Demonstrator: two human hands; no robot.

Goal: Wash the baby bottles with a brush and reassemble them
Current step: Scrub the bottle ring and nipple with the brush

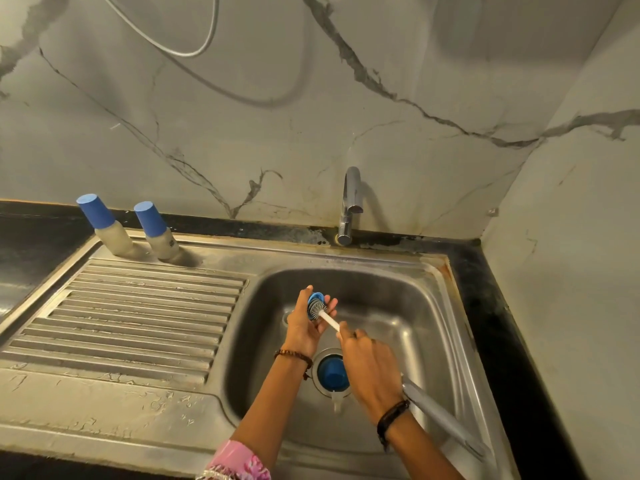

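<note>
Two capped bottles (110,227) stand at the sink's back-left corner. Over the basin (398,306) our left hand (308,322) grips a blue ring (314,303), right hand (367,365) holding the brush (318,310) against it.

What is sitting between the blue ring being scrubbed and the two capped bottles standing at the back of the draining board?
Nothing visible. The left hand holds the small blue ring over the steel sink basin; the ribbed steel draining board between it and the two blue-capped bottles lies bare.
</note>
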